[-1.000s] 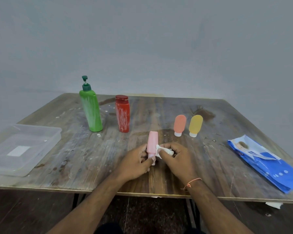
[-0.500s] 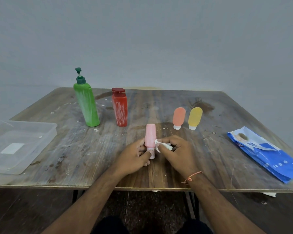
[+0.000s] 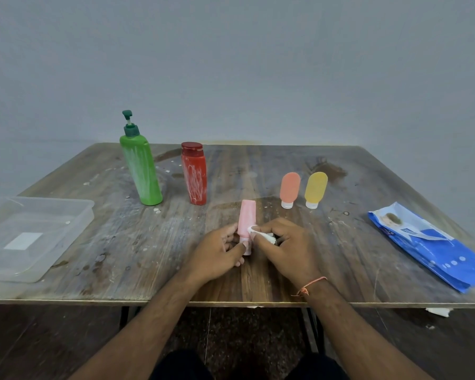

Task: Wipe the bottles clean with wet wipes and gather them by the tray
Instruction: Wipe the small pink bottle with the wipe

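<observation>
My left hand (image 3: 220, 252) grips the lower end of a small pink bottle (image 3: 246, 217), held upright near the table's front middle. My right hand (image 3: 283, 246) pinches a crumpled white wet wipe (image 3: 259, 233) and presses it against the bottle's right side. Behind, a green pump bottle (image 3: 141, 171) and a red bottle (image 3: 194, 178) stand with white smears on them. An orange bottle (image 3: 289, 189) and a yellow bottle (image 3: 315, 190) stand cap-down to the right. A clear plastic tray (image 3: 74, 223) sits at the left edge.
A blue pack of wet wipes (image 3: 433, 249) lies at the right edge, its flap open. The wooden table (image 3: 137, 242) is stained and speckled with white spots. A grey wall rises behind the table.
The wipe has slid a little along the pink bottle's side while both hands stay on it. The camera has tilted slightly, shifting the scene in the frame.
</observation>
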`<move>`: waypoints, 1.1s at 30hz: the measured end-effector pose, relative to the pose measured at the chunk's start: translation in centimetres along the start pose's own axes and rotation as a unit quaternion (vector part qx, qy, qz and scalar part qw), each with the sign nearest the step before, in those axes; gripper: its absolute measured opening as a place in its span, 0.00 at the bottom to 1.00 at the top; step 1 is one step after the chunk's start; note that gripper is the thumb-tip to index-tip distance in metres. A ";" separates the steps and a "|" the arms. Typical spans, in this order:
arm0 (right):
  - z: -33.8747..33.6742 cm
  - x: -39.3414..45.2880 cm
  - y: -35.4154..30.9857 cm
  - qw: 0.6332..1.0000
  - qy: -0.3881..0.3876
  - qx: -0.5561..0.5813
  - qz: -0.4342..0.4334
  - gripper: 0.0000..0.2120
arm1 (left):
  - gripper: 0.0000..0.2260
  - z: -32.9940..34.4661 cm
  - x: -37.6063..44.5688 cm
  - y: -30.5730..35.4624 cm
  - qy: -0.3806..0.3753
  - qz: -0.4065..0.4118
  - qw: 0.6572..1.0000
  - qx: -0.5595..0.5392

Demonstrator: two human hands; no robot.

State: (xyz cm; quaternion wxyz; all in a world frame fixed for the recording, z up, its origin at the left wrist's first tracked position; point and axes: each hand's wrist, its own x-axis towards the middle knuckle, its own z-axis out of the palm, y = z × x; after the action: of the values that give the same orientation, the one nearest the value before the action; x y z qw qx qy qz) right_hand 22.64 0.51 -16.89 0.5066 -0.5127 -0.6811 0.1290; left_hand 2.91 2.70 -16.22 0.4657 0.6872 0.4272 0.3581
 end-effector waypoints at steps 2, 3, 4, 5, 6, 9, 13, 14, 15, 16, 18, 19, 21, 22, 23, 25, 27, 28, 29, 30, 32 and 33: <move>0.1 -0.1 0.0 1.000 -0.016 -0.008 -0.016 0.06 | 0.19 0.0 0.1 -0.3 0.004 -0.002 1.000 0.001; 0.1 -0.1 0.1 1.000 -0.014 -0.011 -0.013 0.06 | 0.19 0.0 0.1 -0.5 0.004 -0.002 1.000 0.005; 0.1 -0.1 0.2 1.000 -0.004 -0.014 0.000 0.06 | 0.19 -0.1 0.2 -0.5 0.004 0.000 1.000 0.012; 0.1 -0.1 0.3 1.000 0.010 -0.020 0.016 0.06 | 0.19 -0.1 0.2 -0.6 0.002 0.001 1.000 0.024; 0.0 0.0 0.4 0.999 0.024 -0.027 0.027 0.05 | 0.20 -0.1 0.3 -0.6 0.000 0.003 0.999 0.038; -0.1 0.1 0.2 0.999 0.028 -0.024 0.020 0.05 | 0.20 -0.1 0.3 -0.7 -0.001 0.003 0.998 0.060; 0.0 -0.2 0.1 1.000 -0.007 -0.012 -0.008 0.04 | 0.22 -0.1 0.5 -1.0 0.007 0.010 0.999 0.049; 0.1 -0.2 0.2 1.000 -0.002 -0.016 -0.001 0.04 | 0.22 -0.1 0.5 -1.0 0.008 0.013 0.999 0.051; 0.1 -0.1 0.2 1.000 0.009 -0.020 0.011 0.03 | 0.22 -0.1 0.5 -1.1 0.009 0.015 0.998 0.055; 0.1 -0.1 0.3 0.999 0.022 -0.022 0.022 0.03 | 0.22 -0.1 0.5 -1.1 0.010 0.018 0.998 0.061; 0.0 0.1 0.3 0.999 0.036 -0.026 0.025 0.02 | 0.22 0.0 0.5 -1.1 0.012 0.018 0.997 0.076; 0.0 0.1 0.2 0.999 0.031 -0.024 0.018 0.03 | 0.22 0.0 0.5 -1.0 0.013 0.018 0.996 0.081; -0.1 -0.1 -0.1 1.000 0.005 -0.012 -0.006 0.04 | 0.22 0.0 0.4 -0.9 0.016 0.017 0.996 0.085; -0.1 -0.2 -0.1 1.000 -0.006 -0.007 -0.017 0.04 | 0.22 0.0 0.4 -0.9 0.018 0.017 0.996 0.084; 0.0 -0.3 0.0 1.000 -0.011 -0.005 -0.022 0.04 | 0.22 0.0 0.4 -0.9 0.020 0.019 0.996 0.082; 0.2 -0.2 0.2 1.000 0.003 -0.012 -0.009 0.03 | 0.22 0.0 0.4 -0.9 0.024 0.020 0.995 0.090; 0.2 -0.1 0.3 0.999 0.032 -0.024 0.006 0.02 | 0.23 0.0 0.4 -1.0 0.029 0.020 0.993 0.115; 0.2 0.0 0.3 0.999 0.039 -0.028 0.005 0.02 | 0.23 0.1 0.4 -0.9 0.030 0.021 0.992 0.122; 0.1 0.0 0.2 0.999 0.036 -0.029 -0.002 0.03 | 0.22 0.1 0.4 -0.9 0.031 0.021 0.991 0.126; 0.0 0.0 0.1 0.999 0.025 -0.028 -0.012 0.04 | 0.22 0.2 0.4 -0.9 0.034 0.022 0.991 0.127; 0.0 -0.2 -0.1 0.999 -0.004 -0.019 -0.034 0.05 | 0.23 0.3 0.4 -0.9 0.040 0.025 0.992 0.120; 0.0 -0.3 -0.1 0.999 -0.012 -0.016 -0.041 0.05 | 0.23 0.3 0.3 -0.9 0.044 0.025 0.992 0.115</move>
State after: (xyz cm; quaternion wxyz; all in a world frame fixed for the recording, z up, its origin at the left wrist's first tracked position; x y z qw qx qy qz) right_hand 22.53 0.24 -17.00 0.4951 -0.4905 -0.7097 0.1032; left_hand 3.10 3.09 -17.13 0.3558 0.7302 0.4683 0.3477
